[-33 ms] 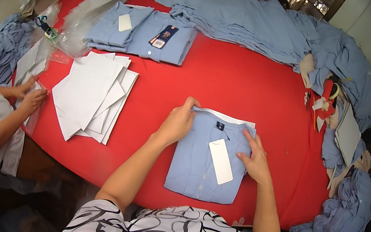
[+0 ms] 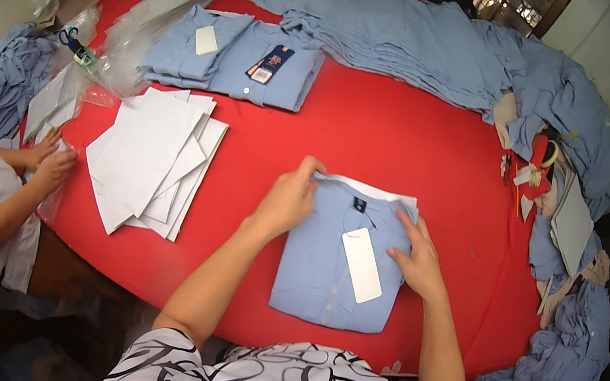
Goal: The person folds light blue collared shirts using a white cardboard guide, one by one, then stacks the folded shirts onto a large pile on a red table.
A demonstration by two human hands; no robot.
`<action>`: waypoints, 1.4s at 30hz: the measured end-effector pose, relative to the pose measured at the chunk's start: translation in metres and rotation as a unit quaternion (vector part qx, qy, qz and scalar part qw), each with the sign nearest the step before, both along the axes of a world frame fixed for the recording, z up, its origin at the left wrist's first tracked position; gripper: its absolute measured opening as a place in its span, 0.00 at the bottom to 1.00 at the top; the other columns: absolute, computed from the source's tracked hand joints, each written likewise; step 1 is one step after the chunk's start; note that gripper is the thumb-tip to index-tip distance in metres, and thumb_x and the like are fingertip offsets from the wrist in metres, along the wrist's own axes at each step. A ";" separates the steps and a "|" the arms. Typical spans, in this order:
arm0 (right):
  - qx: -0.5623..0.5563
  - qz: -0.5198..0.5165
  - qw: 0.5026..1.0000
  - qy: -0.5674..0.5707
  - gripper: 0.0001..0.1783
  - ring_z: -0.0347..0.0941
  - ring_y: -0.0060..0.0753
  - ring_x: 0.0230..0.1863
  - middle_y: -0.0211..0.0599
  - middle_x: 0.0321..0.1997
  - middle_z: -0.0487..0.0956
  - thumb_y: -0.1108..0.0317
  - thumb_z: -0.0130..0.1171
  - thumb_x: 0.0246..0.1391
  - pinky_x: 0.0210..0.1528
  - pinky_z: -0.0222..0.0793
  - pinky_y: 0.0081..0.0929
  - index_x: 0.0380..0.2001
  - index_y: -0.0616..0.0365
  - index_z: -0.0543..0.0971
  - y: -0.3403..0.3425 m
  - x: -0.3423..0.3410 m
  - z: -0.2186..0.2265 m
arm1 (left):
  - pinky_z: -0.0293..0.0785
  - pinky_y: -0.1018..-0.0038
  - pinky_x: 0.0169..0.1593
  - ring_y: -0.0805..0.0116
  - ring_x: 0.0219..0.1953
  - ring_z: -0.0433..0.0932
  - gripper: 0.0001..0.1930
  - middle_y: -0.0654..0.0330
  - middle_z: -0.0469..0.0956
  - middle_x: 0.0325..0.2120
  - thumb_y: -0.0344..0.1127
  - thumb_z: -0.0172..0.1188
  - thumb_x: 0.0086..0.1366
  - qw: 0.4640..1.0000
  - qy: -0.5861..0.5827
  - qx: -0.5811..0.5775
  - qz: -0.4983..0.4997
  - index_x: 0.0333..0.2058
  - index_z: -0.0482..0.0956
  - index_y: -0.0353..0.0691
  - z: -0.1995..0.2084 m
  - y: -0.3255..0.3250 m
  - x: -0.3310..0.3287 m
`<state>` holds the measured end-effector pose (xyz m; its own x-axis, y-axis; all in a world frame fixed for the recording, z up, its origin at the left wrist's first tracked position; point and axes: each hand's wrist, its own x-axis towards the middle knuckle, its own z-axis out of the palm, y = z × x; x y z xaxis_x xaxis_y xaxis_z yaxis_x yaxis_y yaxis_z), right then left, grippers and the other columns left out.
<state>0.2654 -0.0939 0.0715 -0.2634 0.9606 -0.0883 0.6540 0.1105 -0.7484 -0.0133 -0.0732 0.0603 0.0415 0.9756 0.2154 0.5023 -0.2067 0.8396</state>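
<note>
Folded blue button-front shirt [image 2: 307,264] laid on red-covered table [image 2: 459,332] between hands; upper left corner pinched by left hand [image 2: 290,198]; upper right edge touched by half-open right hand [image 2: 420,261], thumb spread from fingers.

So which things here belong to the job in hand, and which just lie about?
Likely in the job:
folded blue shirt, left hand gripping one corner, right hand touching it
blank white hang tag on it
white sheets

Apparently lying about, untouched:
dark-handled scissors
beige scrap

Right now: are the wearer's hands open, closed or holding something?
Left hand: closed, holding the folded blue shirt by its upper left corner.
Right hand: on the shirt's right edge; grip cannot be told.
</note>
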 end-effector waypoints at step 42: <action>0.209 0.001 0.976 -0.057 0.15 0.74 0.38 0.27 0.44 0.24 0.79 0.58 0.67 0.49 0.34 0.68 0.34 0.26 0.60 0.82 0.430 0.029 0.082 | 0.34 0.31 0.67 0.50 0.74 0.41 0.41 0.66 0.51 0.71 0.73 0.44 0.62 0.866 0.492 0.008 0.092 0.69 0.58 0.61 -0.004 0.251 -0.075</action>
<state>0.2941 0.3365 0.1536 -0.2760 0.9189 0.2819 0.7295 0.3912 -0.5610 -0.0884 0.1777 0.0566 0.0560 0.9826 0.1773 0.9984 -0.0542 -0.0149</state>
